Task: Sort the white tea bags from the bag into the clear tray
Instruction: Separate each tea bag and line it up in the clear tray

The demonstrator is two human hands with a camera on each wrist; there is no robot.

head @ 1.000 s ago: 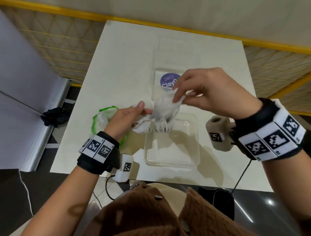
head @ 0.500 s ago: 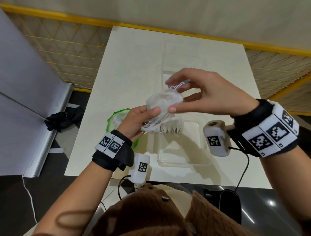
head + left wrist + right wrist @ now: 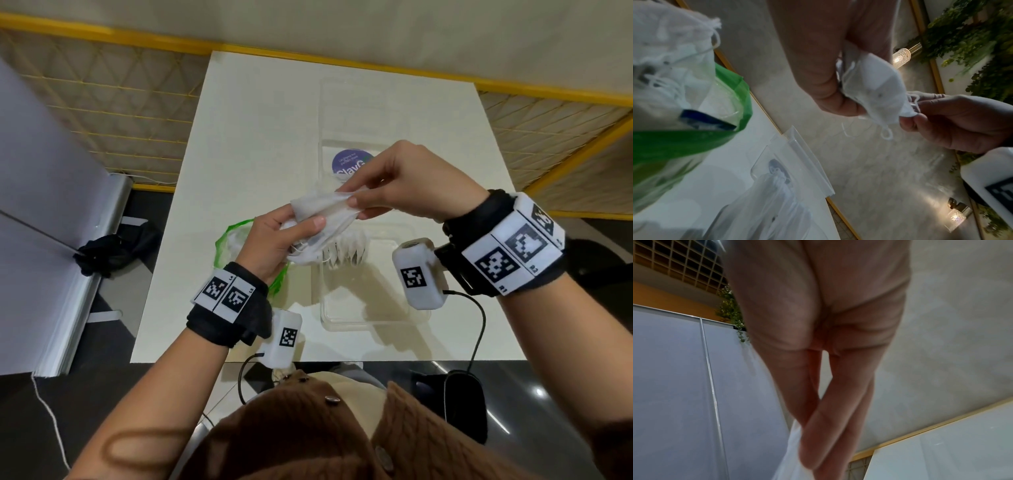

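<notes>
Tea bags (image 3: 322, 214), a small white clump, held up off the table (image 3: 260, 137) near the middle of the head view, between both hands. Gripped at the 7 o'clock end by the left hand (image 3: 274, 240), thumb curled over the top and fingers folded beneath. Pinched at the 2 o'clock end by the right hand (image 3: 407, 181), thumb and fingertips closed narrowly on one corner. Probably held this way to peel a single one from the rest (strings tend to tangle) before setting it down.

Thin, half-see-through cloth or paper, soft and creased, pulled to a point at the pinched corner. White cotton string (image 3: 887, 134) hanging off it in a loose loop. From the right wrist view, only fingers pressed together on a white edge.

Tray (image 3: 376, 320) just below, at 5 o'clock from the clump: clear stiff plastic, rectangular, with rounded corners, placed close so the drop is short. At its far end, a row (image 3: 346, 253) of tea bags already standing on edge, tops pointed like small teeth.

Bag (image 3: 224, 240) at 9 o'clock, partly behind the left hand: limp clear film with a green rim, slumped with its mouth open and more white bundles inside. Beyond the tray at 12 o'clock, a flat clear lid (image 3: 329, 150) with a round purple sticker (image 3: 349, 162).
</notes>
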